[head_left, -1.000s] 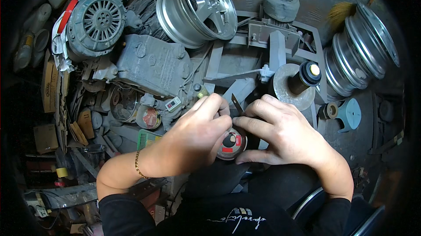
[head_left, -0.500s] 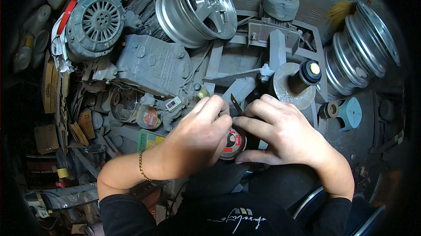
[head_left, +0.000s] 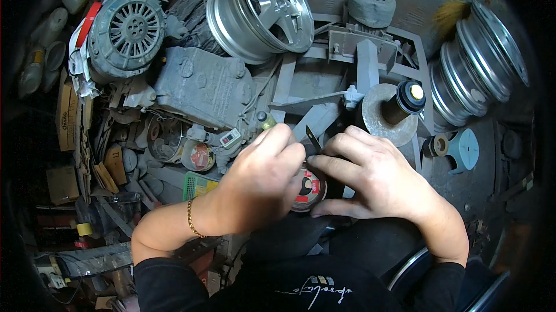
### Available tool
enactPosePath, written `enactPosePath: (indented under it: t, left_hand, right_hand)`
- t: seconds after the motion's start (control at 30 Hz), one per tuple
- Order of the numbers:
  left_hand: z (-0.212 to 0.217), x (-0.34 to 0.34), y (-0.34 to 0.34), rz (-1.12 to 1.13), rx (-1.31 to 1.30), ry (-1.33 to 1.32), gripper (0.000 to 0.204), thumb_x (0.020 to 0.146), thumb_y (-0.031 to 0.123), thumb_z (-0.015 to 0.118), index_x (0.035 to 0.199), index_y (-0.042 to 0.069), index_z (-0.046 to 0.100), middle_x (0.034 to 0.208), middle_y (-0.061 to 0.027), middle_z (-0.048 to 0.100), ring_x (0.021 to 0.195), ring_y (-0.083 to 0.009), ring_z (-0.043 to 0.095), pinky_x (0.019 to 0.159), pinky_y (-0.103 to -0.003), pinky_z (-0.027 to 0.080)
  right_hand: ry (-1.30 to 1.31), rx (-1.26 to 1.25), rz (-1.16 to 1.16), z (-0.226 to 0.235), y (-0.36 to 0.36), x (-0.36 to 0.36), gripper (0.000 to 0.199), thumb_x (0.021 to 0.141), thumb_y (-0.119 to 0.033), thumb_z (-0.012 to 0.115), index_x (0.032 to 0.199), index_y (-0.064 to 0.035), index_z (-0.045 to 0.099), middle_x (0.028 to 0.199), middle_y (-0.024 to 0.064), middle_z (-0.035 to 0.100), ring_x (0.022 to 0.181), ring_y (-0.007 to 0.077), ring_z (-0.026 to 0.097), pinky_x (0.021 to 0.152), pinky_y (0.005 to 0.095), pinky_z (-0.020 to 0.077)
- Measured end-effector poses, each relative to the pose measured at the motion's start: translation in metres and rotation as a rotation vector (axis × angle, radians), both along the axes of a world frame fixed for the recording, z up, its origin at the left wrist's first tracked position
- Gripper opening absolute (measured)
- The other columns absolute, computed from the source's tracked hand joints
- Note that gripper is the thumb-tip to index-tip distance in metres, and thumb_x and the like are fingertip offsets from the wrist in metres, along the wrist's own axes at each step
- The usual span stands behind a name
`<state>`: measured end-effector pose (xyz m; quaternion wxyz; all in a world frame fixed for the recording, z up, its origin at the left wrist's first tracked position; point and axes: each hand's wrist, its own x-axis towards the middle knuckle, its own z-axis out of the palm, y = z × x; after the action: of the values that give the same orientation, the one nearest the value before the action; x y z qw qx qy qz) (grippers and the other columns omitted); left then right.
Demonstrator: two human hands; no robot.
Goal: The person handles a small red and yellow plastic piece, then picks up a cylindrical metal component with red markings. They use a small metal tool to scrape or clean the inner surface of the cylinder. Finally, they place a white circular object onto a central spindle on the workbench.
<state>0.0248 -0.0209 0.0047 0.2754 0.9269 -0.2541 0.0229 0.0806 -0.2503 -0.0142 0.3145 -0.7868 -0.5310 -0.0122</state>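
Both my hands meet over a small round disc (head_left: 310,191) with a red, white and black label, held above my lap. My left hand (head_left: 260,181) covers the disc's left side, its fingers curled around a thin dark flat metal piece (head_left: 313,138) that sticks up between the hands. My right hand (head_left: 370,176) grips the disc's right edge, fingers pressed along its top and thumb below it. Most of the disc is hidden under my fingers.
Grey motor housings (head_left: 202,89) and a finned round cover (head_left: 124,31) lie to the left. Alloy wheel rims stand at the back (head_left: 258,8) and right (head_left: 480,66). A grinder stone on a metal stand (head_left: 385,115) is just beyond my hands. Clutter fills the left floor.
My hands have stayed on the disc; the left fingers shifted slightly over it and the left forearm moved a little. Nothing else moved.
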Motion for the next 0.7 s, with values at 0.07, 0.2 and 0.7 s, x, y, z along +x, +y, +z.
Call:
enactPosePath:
  t: [0.07, 0.2, 0.7]
  left_hand:
    - [-0.002, 0.0, 0.003, 0.026, -0.038, 0.034, 0.021, 0.075, -0.005, 0.074, 0.088, 0.001, 0.058, 0.099, -0.0155, 0.056, 0.089, -0.0353, 0.061, 0.076, -0.041, 0.052]
    - [-0.006, 0.0, 0.013, 0.018, -0.08, -0.007, 0.023, 0.075, -0.006, 0.074, 0.094, 0.005, 0.068, 0.104, -0.0131, 0.06, 0.092, -0.0321, 0.064, 0.077, -0.038, 0.054]
    - [0.0, -0.028, 0.014, -0.014, 0.233, -0.05, 0.033, 0.076, 0.004, 0.072, 0.108, 0.007, 0.077, 0.105, -0.0139, 0.065, 0.093, -0.0323, 0.064, 0.077, -0.038, 0.055]
  right_hand:
    - [0.009, -0.004, -0.002, 0.0, 0.0, 0.0, 0.058, 0.075, -0.042, 0.085, 0.114, -0.0016, 0.07, 0.099, 0.0102, 0.059, 0.095, 0.0294, 0.061, 0.079, 0.0392, 0.0545]
    - [0.019, 0.002, -0.011, 0.0, 0.0, 0.0, 0.059, 0.074, -0.043, 0.085, 0.113, -0.0018, 0.07, 0.098, 0.0101, 0.059, 0.095, 0.0294, 0.062, 0.079, 0.0396, 0.0547]
    - [0.032, 0.021, -0.002, -0.004, 0.005, 0.001, 0.067, 0.064, -0.041, 0.094, 0.114, -0.0014, 0.072, 0.098, 0.0119, 0.064, 0.088, 0.0315, 0.064, 0.077, 0.0389, 0.0546]
